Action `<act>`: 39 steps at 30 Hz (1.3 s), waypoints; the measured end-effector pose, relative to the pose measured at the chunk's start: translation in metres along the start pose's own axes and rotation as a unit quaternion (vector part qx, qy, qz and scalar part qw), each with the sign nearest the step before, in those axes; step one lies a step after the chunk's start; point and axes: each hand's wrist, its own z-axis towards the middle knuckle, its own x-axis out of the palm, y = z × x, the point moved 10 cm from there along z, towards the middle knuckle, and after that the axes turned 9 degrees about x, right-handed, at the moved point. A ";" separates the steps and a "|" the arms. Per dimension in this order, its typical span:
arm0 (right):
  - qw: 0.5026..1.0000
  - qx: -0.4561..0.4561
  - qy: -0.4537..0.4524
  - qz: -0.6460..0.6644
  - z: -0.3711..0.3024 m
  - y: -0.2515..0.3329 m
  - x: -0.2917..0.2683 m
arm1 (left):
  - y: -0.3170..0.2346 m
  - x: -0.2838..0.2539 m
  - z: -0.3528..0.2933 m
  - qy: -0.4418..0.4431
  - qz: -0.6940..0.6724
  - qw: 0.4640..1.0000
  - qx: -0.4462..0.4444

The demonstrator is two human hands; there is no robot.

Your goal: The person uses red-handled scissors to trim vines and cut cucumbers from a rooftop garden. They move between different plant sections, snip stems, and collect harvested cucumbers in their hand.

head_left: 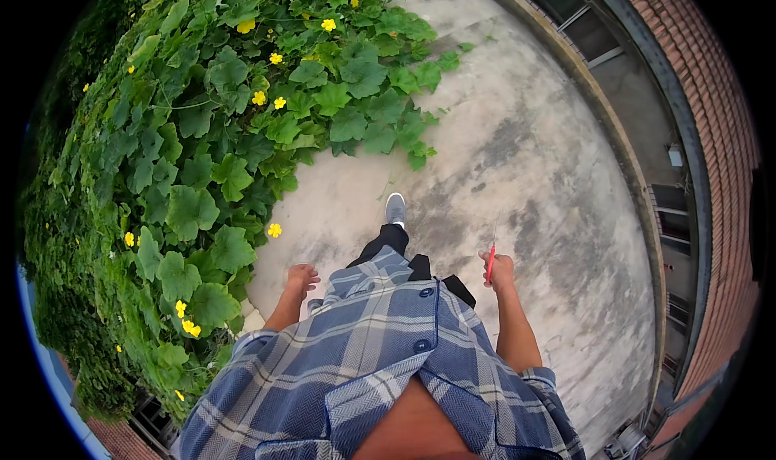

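A plaid shirt (380,331) fills lower centre; the right hand (502,272) grips a red, seemingly thin-bladed tool (490,267); the left hand (303,277) hangs half-open.

"What was the floor (558,177) like?"
"Pale concrete, blotched with dark grey stains."
"And what lay on it?"
"A leafy green vine (347,124) sprawled over its left side, a yellow flower (275,230) showing at the edge."

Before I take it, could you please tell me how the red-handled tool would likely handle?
The red-handled tool is probably light, being slim and held in just the right hand. It seems stiff, as its thin shaft looks straight.
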 end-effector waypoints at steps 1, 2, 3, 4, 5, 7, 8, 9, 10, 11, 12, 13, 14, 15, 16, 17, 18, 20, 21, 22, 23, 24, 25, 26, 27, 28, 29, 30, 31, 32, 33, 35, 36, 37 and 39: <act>1.000 0.006 -0.008 -0.015 -0.005 -0.004 -0.003 | -0.006 0.009 0.013 0.005 -0.010 1.000 -0.018; 0.999 0.006 -0.016 -0.038 -0.014 -0.005 -0.012 | -0.011 0.021 0.030 0.010 -0.023 0.999 -0.034; 0.998 0.010 -0.027 -0.057 -0.025 -0.007 -0.021 | -0.008 0.030 0.045 0.018 -0.040 0.997 -0.058; 0.991 0.003 -0.033 -0.130 -0.026 -0.023 -0.039 | -0.019 0.045 0.056 0.023 -0.042 0.997 -0.057; 0.978 -0.004 -0.036 -0.204 -0.024 -0.041 -0.055 | -0.033 0.057 0.061 0.025 -0.044 0.997 -0.057; 0.965 0.003 -0.046 -0.259 -0.025 -0.052 -0.075 | -0.070 0.086 0.071 0.033 -0.045 0.998 -0.041; 0.966 0.028 -0.055 -0.253 -0.031 -0.062 -0.084 | -0.091 0.099 0.073 0.037 -0.035 0.998 -0.032; 0.969 0.049 -0.065 -0.234 -0.031 -0.063 -0.091 | -0.117 0.111 0.075 0.037 -0.028 0.999 -0.020; 0.971 0.069 -0.074 -0.218 -0.034 -0.066 -0.101 | -0.134 0.124 0.070 0.038 -0.022 0.999 -0.014; 0.973 0.077 -0.081 -0.202 -0.030 -0.056 -0.109 | -0.167 0.137 0.072 0.037 -0.017 0.999 0.004; 0.974 0.088 -0.088 -0.187 -0.029 -0.054 -0.117 | -0.193 0.149 0.072 0.035 -0.012 0.999 0.019; 0.975 0.094 -0.092 -0.176 -0.022 -0.048 -0.124 | -0.224 0.161 0.075 0.033 -0.006 0.999 0.037; 0.976 0.099 -0.095 -0.169 -0.016 -0.040 -0.134 | -0.253 0.173 0.075 0.030 -0.001 0.998 0.054; 0.977 0.103 -0.098 -0.162 -0.008 -0.034 -0.141 | -0.275 0.181 0.079 0.022 -0.005 0.998 0.064; 0.977 0.107 -0.100 -0.157 0.002 -0.027 -0.151 | -0.287 0.191 0.083 0.014 -0.005 0.998 0.067; 0.977 0.105 -0.102 -0.152 0.015 -0.015 -0.160 | -0.302 0.200 0.088 0.008 -0.007 0.997 0.074; 0.978 0.103 -0.102 -0.148 0.029 -0.002 -0.171 | -0.315 0.209 0.091 0.000 -0.009 0.997 0.078; 0.979 0.097 -0.102 -0.145 0.062 0.026 -0.196 | -0.328 0.230 0.089 -0.015 -0.005 0.997 0.075; 0.980 0.092 -0.099 -0.144 0.080 0.041 -0.207 | -0.336 0.240 0.089 -0.022 -0.005 0.997 0.075; 0.981 0.088 -0.097 -0.144 0.100 0.056 -0.219 | -0.341 0.252 0.090 -0.027 -0.011 0.997 0.074; 0.981 0.082 -0.096 -0.147 0.118 0.075 -0.235 | -0.337 0.271 0.090 -0.033 -0.025 0.997 0.062; 0.982 0.076 -0.096 -0.145 0.136 0.094 -0.250 | -0.335 0.286 0.087 -0.041 -0.037 0.997 0.053; 0.982 0.071 -0.095 -0.146 0.157 0.116 -0.269 | -0.328 0.305 0.083 -0.052 -0.055 0.996 0.037; 0.982 0.065 -0.090 -0.150 0.176 0.141 -0.284 | -0.311 0.318 0.074 -0.060 -0.061 0.996 0.008; 0.983 0.058 -0.088 -0.151 0.197 0.168 -0.299 | -0.298 0.333 0.065 -0.064 -0.064 0.996 -0.020; 0.984 0.051 -0.089 -0.145 0.215 0.193 -0.315 | -0.305 0.360 0.061 -0.055 -0.066 0.996 -0.026; 0.985 0.044 -0.085 -0.144 0.235 0.221 -0.329 | -0.305 0.384 0.057 -0.051 -0.074 0.995 -0.034; 0.986 0.040 -0.084 -0.141 0.254 0.249 -0.342 | -0.305 0.409 0.053 -0.046 -0.079 0.995 -0.044; 0.988 0.041 -0.074 -0.130 0.270 0.278 -0.348 | -0.309 0.429 0.050 -0.040 -0.081 0.995 -0.040; 0.990 0.043 -0.065 -0.116 0.286 0.309 -0.355 | -0.311 0.445 0.052 -0.029 -0.086 0.995 -0.035; 0.992 0.044 -0.063 -0.102 0.302 0.339 -0.364 | -0.315 0.463 0.055 -0.016 -0.089 0.995 -0.029; 0.998 0.025 -0.047 -0.039 0.351 0.397 -0.376 | -0.349 0.502 0.056 0.008 -0.088 0.996 0.002; 0.999 0.018 -0.036 -0.021 0.364 0.422 -0.370 | -0.370 0.510 0.051 0.004 -0.083 0.996 0.018; 1.000 0.011 -0.026 -0.004 0.376 0.449 -0.365 | -0.390 0.518 0.047 0.001 -0.078 0.996 0.034; 1.000 -0.002 -0.013 -0.005 0.361 0.530 -0.333 | -0.422 0.531 0.037 -0.023 -0.084 0.995 0.056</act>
